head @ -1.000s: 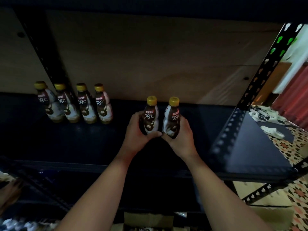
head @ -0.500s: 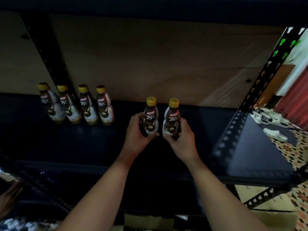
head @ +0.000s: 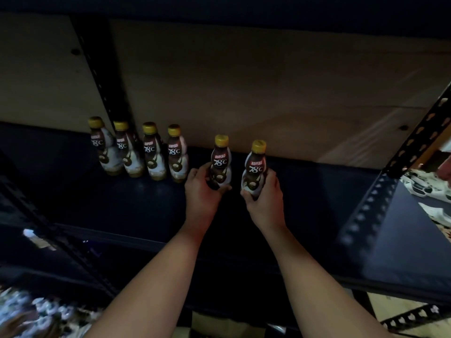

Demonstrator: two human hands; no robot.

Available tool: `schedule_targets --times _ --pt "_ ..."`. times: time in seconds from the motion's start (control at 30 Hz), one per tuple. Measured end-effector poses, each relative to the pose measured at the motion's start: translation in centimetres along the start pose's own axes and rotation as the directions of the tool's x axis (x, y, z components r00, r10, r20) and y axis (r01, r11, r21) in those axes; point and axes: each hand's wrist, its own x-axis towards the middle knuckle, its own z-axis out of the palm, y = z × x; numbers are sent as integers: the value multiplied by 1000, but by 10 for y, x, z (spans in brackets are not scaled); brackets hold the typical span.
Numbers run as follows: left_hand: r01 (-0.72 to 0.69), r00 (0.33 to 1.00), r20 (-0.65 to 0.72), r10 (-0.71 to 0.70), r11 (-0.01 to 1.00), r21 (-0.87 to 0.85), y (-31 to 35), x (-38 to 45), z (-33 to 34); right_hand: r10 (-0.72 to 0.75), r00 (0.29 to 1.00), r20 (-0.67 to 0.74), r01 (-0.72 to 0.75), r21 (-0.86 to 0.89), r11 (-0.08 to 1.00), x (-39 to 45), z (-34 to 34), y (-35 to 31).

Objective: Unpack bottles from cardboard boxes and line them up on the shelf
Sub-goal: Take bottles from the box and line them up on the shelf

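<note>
It's a dark metal shelf (head: 305, 191) with a wood panel (head: 244, 81) showing behind it, and the lighting is pretty dim. Four bottles (head: 136, 150) are standing in a row at the left-centre of the frame, close together near the back. The left hand (head: 201, 191) is wrapping around one bottle (head: 220, 162) just right of that row, and the right hand (head: 264, 198) is gripping another bottle (head: 255, 169) beside it, both upright. Whether their bases are touching the shelf is hard to say, the hands are covering them. A cardboard box (head: 212, 324) is peeking in at the bottom edge, mostly cut off. The patterned floor (head: 424, 191) is showing at the right edge, blurry.
</note>
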Motion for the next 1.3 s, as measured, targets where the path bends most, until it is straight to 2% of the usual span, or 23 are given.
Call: schedule_targets --times 0.37,0.5,0.83,1.1,1.3 --pt "-11 997 -81 22 992 124 -25 19 -18 33 999 -16 -33 7 999 16 53 -23" --pt "-11 996 -89 18 996 84 -25 16 -18 43 999 -21 -43 -4 999 20 65 -28" --pt "98 992 -79 -97 995 10 -26 11 -20 1 1000 -29 0 30 1000 13 66 -25" --pt "153 985 -83 -152 988 12 -25 11 -20 -10 1000 -11 10 43 999 12 64 -27" --pt "133 987 -94 -130 991 27 -26 11 -20 -25 1000 3 25 36 999 12 65 -28"
